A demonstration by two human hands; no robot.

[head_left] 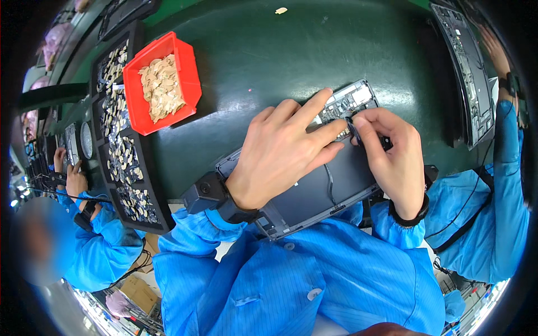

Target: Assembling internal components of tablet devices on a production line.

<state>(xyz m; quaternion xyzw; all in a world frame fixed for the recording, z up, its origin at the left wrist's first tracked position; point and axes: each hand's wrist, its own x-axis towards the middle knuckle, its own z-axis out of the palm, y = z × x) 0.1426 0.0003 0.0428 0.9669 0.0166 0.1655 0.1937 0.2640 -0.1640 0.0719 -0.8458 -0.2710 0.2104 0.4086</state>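
An open laptop chassis (305, 199) lies tilted on the green work surface, close in front of my blue smock. Its circuit board (358, 96) shows along the far side, partly under my fingers. My left hand (280, 148) is spread over the chassis, fingers stretched out, with fingertips resting on or just above the board. Beside them, my right hand (398, 154) pinches a short black cable (353, 129) at the board between thumb and forefinger. The cable's end is hidden by the fingers. A thin dark cable (329, 187) runs across the chassis toward its near edge.
Left of me stands a red bin (192, 73) of beige flat pieces, against a black compartment tray (159, 204) with many small pieces. One beige piece (281, 10) lies at the far edge. Another laptop chassis (475, 73) is at right. Co-workers in blue sit on both sides.
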